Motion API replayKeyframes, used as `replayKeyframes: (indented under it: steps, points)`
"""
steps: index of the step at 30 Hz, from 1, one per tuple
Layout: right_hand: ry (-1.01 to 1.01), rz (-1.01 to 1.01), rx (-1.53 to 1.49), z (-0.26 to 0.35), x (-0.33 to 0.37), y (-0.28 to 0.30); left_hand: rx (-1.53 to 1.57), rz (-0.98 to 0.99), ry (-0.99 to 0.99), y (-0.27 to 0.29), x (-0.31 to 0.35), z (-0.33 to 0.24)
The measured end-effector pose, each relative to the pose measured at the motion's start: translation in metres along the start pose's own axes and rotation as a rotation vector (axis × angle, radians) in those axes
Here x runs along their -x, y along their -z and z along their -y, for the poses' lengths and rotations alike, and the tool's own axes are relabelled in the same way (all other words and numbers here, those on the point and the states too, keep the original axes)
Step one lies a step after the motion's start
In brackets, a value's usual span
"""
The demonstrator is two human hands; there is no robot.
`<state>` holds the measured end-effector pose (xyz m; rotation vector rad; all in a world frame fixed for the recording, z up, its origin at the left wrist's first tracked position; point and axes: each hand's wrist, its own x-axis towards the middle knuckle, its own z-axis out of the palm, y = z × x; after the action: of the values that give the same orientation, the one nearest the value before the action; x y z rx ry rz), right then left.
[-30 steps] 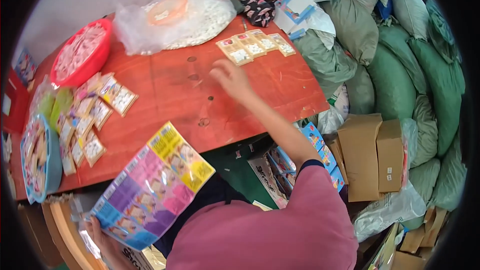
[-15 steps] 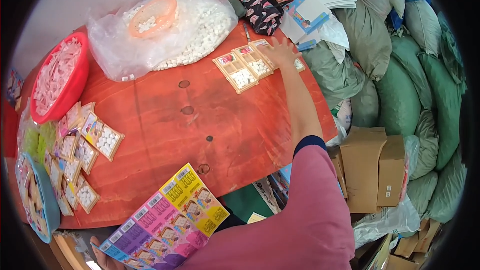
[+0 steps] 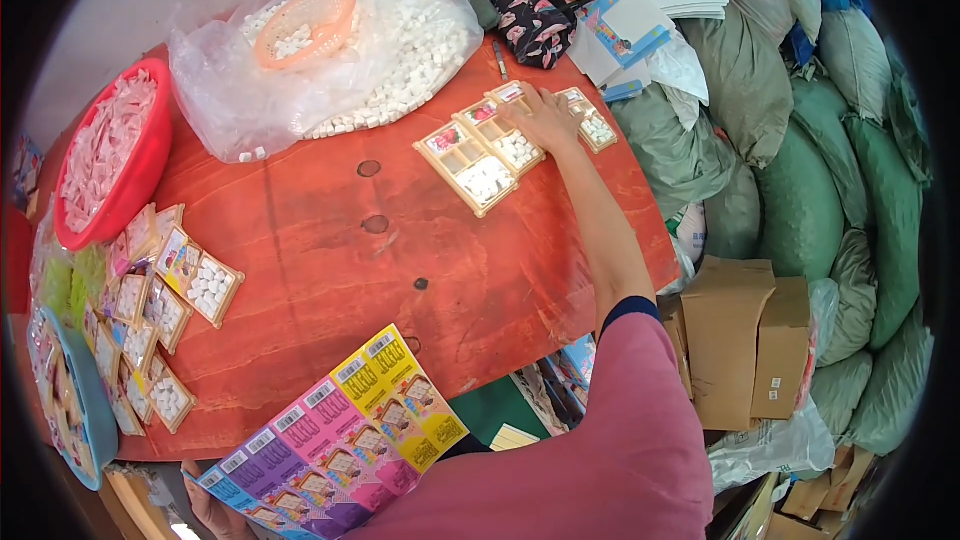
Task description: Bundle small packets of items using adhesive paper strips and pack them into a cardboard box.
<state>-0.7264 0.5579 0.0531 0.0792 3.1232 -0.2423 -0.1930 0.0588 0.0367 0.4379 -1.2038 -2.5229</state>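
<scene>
My right hand (image 3: 548,124) reaches across the table with its fingers stretched out, resting over one of several small compartment trays. Two trays beside it, a front tray (image 3: 468,168) and a neighbouring tray (image 3: 512,145), hold white cubes and a strawberry picture card. Apart from these, on the hand's right, lies another tray (image 3: 597,130) with cubes. At the lower left my left hand (image 3: 212,512) grips the edge of a printed card sheet (image 3: 335,430), striped blue, purple, pink and yellow; most of its fingers are hidden behind the sheet.
A clear bag of white cubes (image 3: 420,60) with an orange basket (image 3: 318,20) lies at the back. On the left are a red basin (image 3: 150,150) of pink packets, packed trays (image 3: 210,285) and a blue basin (image 3: 95,420). A floral bag (image 3: 530,25), sacks (image 3: 790,180) and cartons (image 3: 730,340) stand right.
My right hand has lowered onto the trays and come slightly left and nearer. The left trays have shifted nearer, leaving the rightmost tray apart. My left hand still holds the sheet.
</scene>
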Motion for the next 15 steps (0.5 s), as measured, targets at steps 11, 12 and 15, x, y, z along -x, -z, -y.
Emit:
replayKeyframes:
  steps: [11,12,15]
  points:
    - [-0.004,0.129,-0.129,0.054,0.065,0.007,0.064,-0.011,0.008,-0.011,0.001,0.000]
    - [-0.006,0.141,-0.105,0.064,0.074,0.002,0.044,0.025,0.013,-0.012,0.002,0.000]
    - [0.034,0.153,-0.112,0.091,0.104,-0.001,0.057,0.048,0.014,-0.003,0.002,0.006]
